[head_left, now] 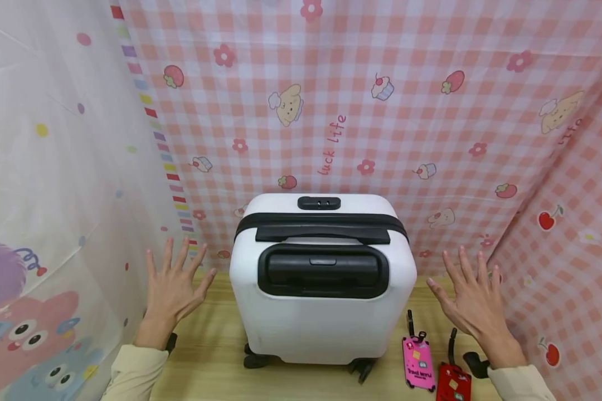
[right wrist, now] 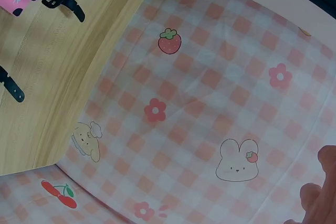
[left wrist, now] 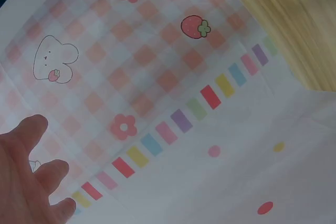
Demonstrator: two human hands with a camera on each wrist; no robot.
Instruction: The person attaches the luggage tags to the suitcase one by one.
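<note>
A white suitcase (head_left: pixel 321 328) with black trim and a black carry handle (head_left: pixel 323 273) stands upright on wheels in the middle of the head view. To its left, my left hand (head_left: pixel 173 292) is spread in the air, apart from the case and holding nothing. My right hand (head_left: pixel 474 301) mirrors it on the other side, fingers spread and nothing held. Below the right hand lie a pink luggage tag (head_left: pixel 418 362) and a red luggage tag (head_left: pixel 454 384), each with a black strap. Parts of the left fingers (left wrist: pixel 52 174) and right fingers (right wrist: pixel 320 192) show in the wrist views.
The wooden tabletop (head_left: pixel 200 356) carries the suitcase and tags. A pink checked cloth (head_left: pixel 406 128) hangs behind and along the right side. On the left hangs a white patterned cloth (head_left: pixel 55 184), close to the left hand.
</note>
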